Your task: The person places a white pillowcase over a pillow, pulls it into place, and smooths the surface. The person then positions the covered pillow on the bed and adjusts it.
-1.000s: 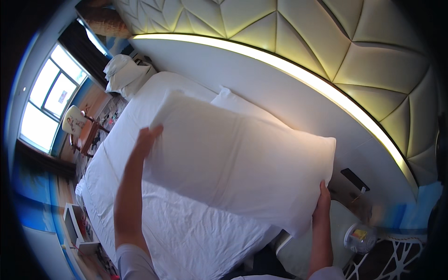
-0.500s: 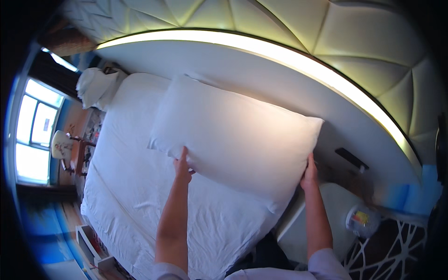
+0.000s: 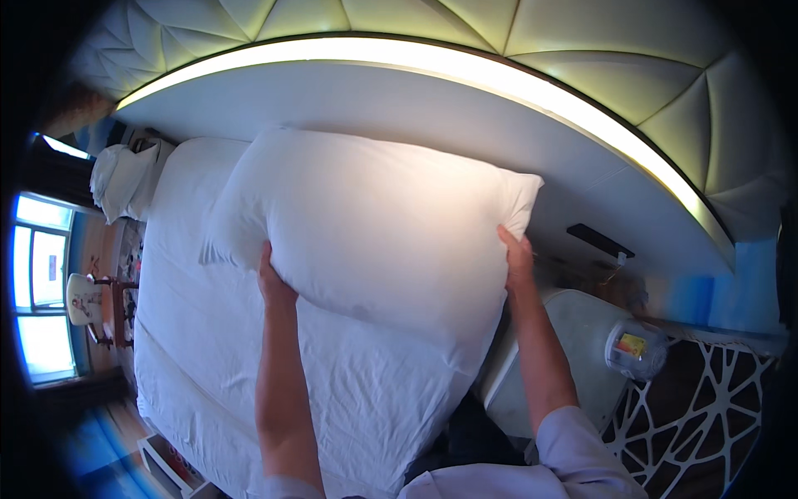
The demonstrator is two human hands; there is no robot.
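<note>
A large, plump white pillow lies across the head end of the bed, close to the headboard. My left hand grips its near edge toward the left, thumb up on the fabric and the other fingers hidden beneath. At the pillow's right end, my right hand is closed on the side edge just below the far right corner, the cloth creased there. The white bed sheet under the pillow shows soft wrinkles.
A padded headboard with a glowing light strip curves behind the bed. Right of the bed stands a pale bedside table with a clear plastic tub by it. White pillows are piled at the far left; a chair stands near the window.
Both hands have squeezed the pillow's ends inward, so it bulges more in the middle and its right corner puckers. The view has shifted somewhat.
</note>
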